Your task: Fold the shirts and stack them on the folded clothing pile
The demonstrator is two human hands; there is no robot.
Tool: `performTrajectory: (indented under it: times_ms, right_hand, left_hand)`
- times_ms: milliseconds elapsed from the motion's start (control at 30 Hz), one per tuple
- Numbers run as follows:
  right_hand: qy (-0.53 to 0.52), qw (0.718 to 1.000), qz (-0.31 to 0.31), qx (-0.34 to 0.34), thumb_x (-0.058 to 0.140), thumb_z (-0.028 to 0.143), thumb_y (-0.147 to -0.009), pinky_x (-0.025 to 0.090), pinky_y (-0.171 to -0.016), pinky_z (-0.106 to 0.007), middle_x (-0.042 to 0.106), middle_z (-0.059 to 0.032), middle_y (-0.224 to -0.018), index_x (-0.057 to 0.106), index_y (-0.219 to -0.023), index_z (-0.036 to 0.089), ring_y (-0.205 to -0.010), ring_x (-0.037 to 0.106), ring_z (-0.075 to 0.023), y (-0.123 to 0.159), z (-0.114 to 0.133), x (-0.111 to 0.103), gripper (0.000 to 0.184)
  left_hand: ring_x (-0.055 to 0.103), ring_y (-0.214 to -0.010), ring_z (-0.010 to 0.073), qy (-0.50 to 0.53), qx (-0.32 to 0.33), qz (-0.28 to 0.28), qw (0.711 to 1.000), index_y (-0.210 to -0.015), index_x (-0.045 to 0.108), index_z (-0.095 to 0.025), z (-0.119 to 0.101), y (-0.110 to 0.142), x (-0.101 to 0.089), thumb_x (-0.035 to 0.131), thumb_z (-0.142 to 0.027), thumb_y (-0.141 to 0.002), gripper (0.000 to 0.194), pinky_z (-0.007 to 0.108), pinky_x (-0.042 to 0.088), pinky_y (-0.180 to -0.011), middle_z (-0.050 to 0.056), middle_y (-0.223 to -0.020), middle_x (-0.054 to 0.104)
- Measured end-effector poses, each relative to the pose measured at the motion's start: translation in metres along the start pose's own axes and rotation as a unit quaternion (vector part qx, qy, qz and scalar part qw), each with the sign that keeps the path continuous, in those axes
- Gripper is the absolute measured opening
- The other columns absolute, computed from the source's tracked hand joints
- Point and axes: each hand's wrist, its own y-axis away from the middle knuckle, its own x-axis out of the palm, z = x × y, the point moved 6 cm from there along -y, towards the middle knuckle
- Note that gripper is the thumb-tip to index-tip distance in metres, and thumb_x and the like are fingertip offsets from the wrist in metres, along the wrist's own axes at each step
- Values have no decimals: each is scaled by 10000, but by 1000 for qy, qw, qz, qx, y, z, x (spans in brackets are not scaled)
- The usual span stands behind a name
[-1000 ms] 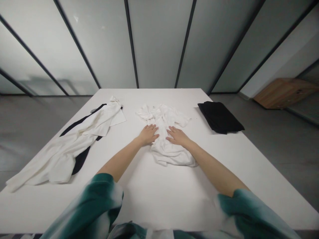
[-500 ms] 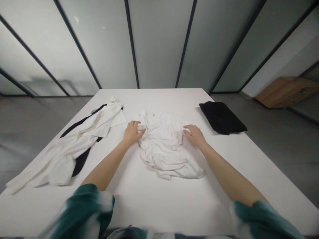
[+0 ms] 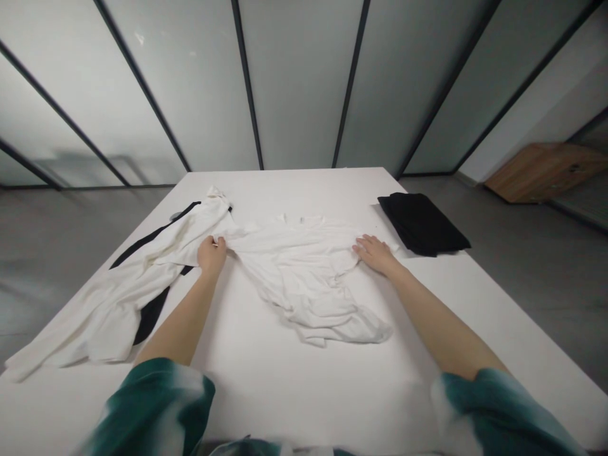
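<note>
A crumpled white garment (image 3: 304,269) lies in the middle of the white table (image 3: 304,392), stretched out sideways. My left hand (image 3: 211,253) is closed in a pinch on the garment's left end, close to the pile of clothes on the left. My right hand (image 3: 375,252) lies with fingers stretched out flat on the garment's right edge, just short of the folded black cloth (image 3: 420,223). Both forearms are bare below green-and-white sleeves.
A heap of white and black clothing (image 3: 137,278) sprawls along the table's left side to the near-left corner. The folded black cloth sits at the far right. Frosted glass panels stand behind the table. A wooden cabinet (image 3: 541,171) is on the floor at right.
My hands have moved apart from the garment's middle to its two ends. The left hand has closed on the left end and pulled it leftwards, spreading the garment wider.
</note>
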Motion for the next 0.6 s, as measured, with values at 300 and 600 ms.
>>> performTrajectory:
  times_ms: [300, 600]
  right_hand:
    - [14, 1000, 3, 16, 276, 582, -986, 235, -1155, -592, 302, -159, -1617, 365, -1544, 195, -1473, 274, -375, -12, 70, -2, 685]
    - [50, 997, 46, -45, 343, 720, -910, 194, -1185, -556, 212, -116, -1655, 332, -1564, 216, -1506, 186, -371, -17, 46, 2, 826]
  left_hand:
    - [504, -1304, 278, -60, 324, 160, 930, -1317, 562, -182, -97, 48, 48, 453, -373, -928, 446, 427, 385, -1102, 137, -1370, 583]
    - [142, -1530, 329, -210, 274, 277, 896, -1579, 265, -239, -85, 46, 77, 247, -731, -918, 824, 565, 147, -1203, 114, -1666, 160]
